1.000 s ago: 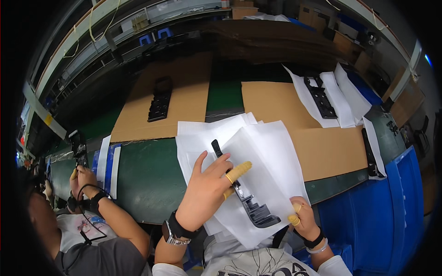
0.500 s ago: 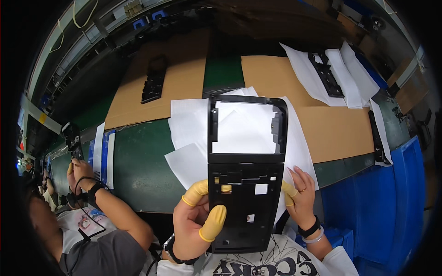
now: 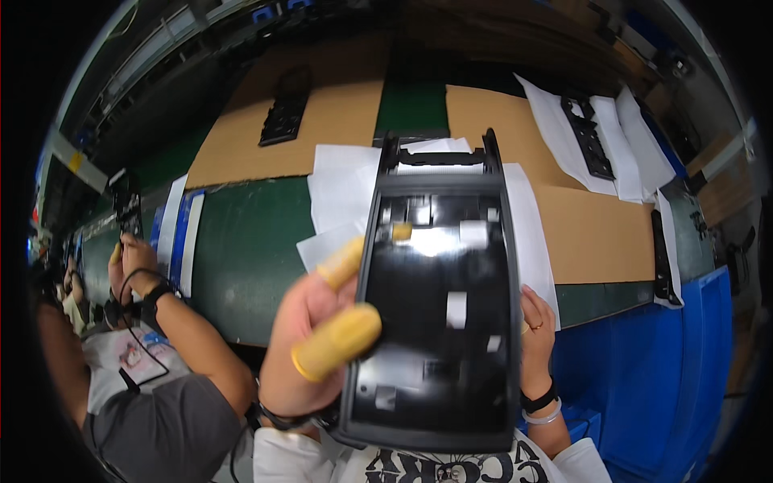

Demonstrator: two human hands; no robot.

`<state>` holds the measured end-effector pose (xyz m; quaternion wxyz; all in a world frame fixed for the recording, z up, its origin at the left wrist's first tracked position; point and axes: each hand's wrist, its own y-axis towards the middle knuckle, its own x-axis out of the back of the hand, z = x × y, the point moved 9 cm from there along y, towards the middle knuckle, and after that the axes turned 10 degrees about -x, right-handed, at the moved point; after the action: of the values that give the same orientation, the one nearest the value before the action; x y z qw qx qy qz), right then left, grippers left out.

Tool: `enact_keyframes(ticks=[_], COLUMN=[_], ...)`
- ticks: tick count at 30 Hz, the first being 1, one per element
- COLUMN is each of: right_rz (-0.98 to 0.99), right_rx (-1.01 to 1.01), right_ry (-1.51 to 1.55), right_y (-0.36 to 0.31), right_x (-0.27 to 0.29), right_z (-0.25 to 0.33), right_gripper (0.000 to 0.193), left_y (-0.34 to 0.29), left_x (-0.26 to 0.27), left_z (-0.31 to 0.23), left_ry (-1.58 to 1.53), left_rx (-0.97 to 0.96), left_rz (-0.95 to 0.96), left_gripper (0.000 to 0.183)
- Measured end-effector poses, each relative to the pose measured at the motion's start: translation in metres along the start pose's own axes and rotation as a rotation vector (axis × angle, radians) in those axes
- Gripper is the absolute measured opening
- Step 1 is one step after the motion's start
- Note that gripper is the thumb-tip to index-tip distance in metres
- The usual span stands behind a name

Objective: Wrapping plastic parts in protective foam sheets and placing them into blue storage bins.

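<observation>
A long black plastic panel (image 3: 435, 314) is held up in front of me, its glossy flat face toward me. Several small cut-outs pierce that face, and an open frame section sits at its far end, tilted away. My left hand (image 3: 314, 346), with yellow finger cots, grips the left edge, thumb on the face and a fingertip showing through a cut-out. At the right edge is my right hand (image 3: 538, 342), its fingers bent against the panel and partly hidden behind it. White paper sheets (image 3: 342, 189) lie on the table beyond.
Cardboard sheets (image 3: 596, 241) cover parts of the green table (image 3: 241, 266). A black part (image 3: 283, 117) lies on the left cardboard, another (image 3: 592, 145) on white sheets at right. Blue bins (image 3: 644, 362) stand right. At left, a person's hand (image 3: 137, 262) holds a black part.
The panel has tipped, its far framed end swinging away and its flat face turning up toward me. It now looks larger and nearer. Both hands stay at its edges.
</observation>
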<state>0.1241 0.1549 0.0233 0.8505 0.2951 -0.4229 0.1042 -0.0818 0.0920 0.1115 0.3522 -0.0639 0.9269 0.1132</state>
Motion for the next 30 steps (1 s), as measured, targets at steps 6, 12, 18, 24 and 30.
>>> enact_keyframes(ticks=[6,12,18,24,30], right_rz=[0.015,0.011,0.005,-0.003,-0.001], right_rx=[-0.017,0.000,-0.008,-0.026,-0.046], right_ry=[-0.068,-0.074,-0.077,-0.101,-0.081], right_y=[-0.006,0.002,0.002,-0.002,-0.001], right_x=[-0.002,0.000,-0.002,0.000,0.000], right_z=[-0.011,-0.001,-0.002,0.002,-0.002], right_gripper=[0.030,0.029,0.029,0.027,0.025], left_y=[0.020,0.021,0.019,0.005,-0.003], left_x=[-0.007,0.013,0.013,-0.003,-0.018], left_z=[-0.016,-0.011,-0.016,-0.006,0.005], left_ry=[-0.319,-0.313,-0.282,-0.703,-0.926], left_rx=[-0.159,-0.152,-0.216,-0.184,-0.078], left_rz=[0.045,0.032,-0.116,0.256,0.430], left_gripper=[0.043,0.033,0.043,0.026,0.033])
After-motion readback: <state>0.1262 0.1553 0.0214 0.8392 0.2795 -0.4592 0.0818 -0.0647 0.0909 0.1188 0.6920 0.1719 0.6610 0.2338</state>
